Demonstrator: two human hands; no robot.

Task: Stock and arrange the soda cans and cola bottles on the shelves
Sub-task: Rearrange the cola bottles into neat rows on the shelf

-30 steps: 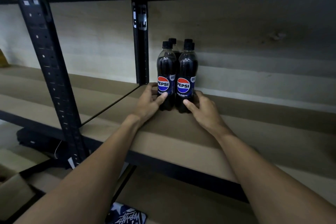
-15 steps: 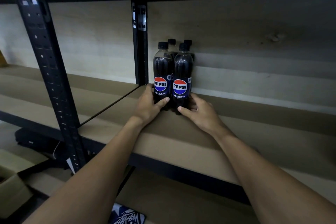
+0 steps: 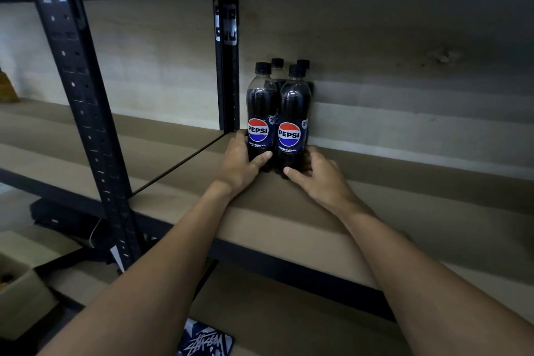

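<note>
Your left hand (image 3: 237, 165) grips the left bottle (image 3: 261, 107) low, your right hand (image 3: 319, 180) the right bottle (image 3: 294, 113), likely squaring both toward 12 o'clock.

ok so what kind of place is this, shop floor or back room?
Likely a stockroom or back-of-store storage area, not certain: black metal racking with plain board shelves, four cola bottles standing in one back corner, and a cardboard box on the floor at lower left.

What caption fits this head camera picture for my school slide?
Left hand and right hand hold the front two of four Pepsi bottles on a brown shelf.
</note>
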